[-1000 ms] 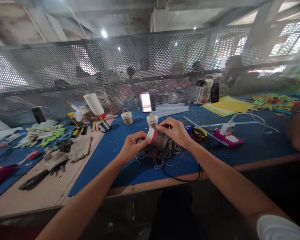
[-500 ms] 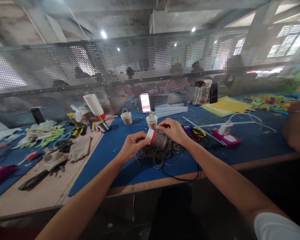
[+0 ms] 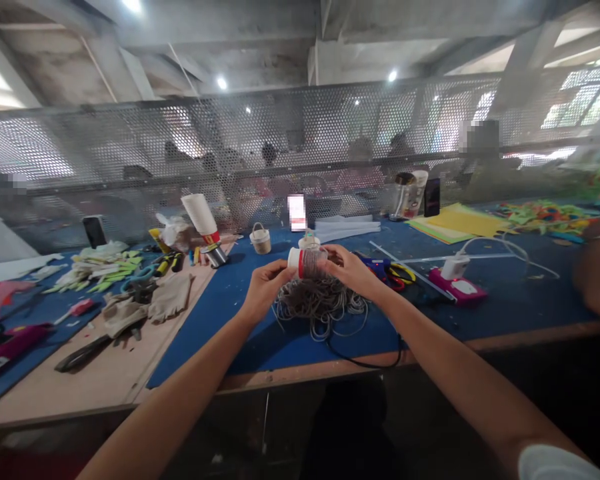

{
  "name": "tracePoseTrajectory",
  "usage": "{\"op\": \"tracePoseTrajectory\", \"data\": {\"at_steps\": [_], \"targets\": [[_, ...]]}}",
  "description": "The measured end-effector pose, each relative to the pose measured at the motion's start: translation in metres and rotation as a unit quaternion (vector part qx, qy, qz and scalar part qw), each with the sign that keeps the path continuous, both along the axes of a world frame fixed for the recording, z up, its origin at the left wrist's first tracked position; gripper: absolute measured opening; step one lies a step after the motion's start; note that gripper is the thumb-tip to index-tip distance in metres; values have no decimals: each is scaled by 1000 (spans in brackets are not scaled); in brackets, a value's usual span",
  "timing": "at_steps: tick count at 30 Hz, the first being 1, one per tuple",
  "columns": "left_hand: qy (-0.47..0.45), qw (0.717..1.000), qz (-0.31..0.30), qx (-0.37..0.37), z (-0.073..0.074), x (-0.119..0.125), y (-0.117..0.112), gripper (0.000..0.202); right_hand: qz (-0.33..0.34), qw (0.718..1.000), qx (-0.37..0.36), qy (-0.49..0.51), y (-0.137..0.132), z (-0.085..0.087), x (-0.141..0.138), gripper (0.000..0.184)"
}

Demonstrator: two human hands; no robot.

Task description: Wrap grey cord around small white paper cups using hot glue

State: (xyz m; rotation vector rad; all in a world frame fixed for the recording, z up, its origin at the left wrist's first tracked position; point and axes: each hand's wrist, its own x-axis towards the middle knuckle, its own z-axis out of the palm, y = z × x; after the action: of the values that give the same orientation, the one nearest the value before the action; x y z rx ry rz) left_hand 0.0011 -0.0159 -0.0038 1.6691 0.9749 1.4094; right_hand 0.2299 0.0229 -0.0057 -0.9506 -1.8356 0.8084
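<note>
One cord-wrapped cup (image 3: 312, 264), red band and white left end showing, held sideways above a grey cord heap (image 3: 323, 305) on the blue desk (image 3: 205, 337). Left grip (image 3: 265, 288): pinching the white end. Right grip (image 3: 353, 272): grasping the corded end. Two small handled pails (image 3: 261, 241), farther off, the right one partly behind the cup. One leaning stack of white cups (image 3: 199, 213), far side, left.

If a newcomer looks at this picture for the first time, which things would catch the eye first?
Probably the cord-wrapped cup, held at the centre between the left hand and the right hand, above a tangle of grey cord. Next, perhaps, the bright screen standing before the perforated partition, and the leaning stack of white paper cups to its left.
</note>
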Motion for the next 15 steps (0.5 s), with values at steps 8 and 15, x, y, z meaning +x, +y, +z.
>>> {"op": "tracePoseTrajectory", "data": {"at_steps": [8, 15], "targets": [[-84, 996, -7, -38, -8, -3, 8, 25, 15, 999, 28, 39, -3, -2, -7, 57], [-108, 993, -15, -53, -5, -3, 9, 20, 13, 996, 85, 18, -8, -3, -9, 52]]}}
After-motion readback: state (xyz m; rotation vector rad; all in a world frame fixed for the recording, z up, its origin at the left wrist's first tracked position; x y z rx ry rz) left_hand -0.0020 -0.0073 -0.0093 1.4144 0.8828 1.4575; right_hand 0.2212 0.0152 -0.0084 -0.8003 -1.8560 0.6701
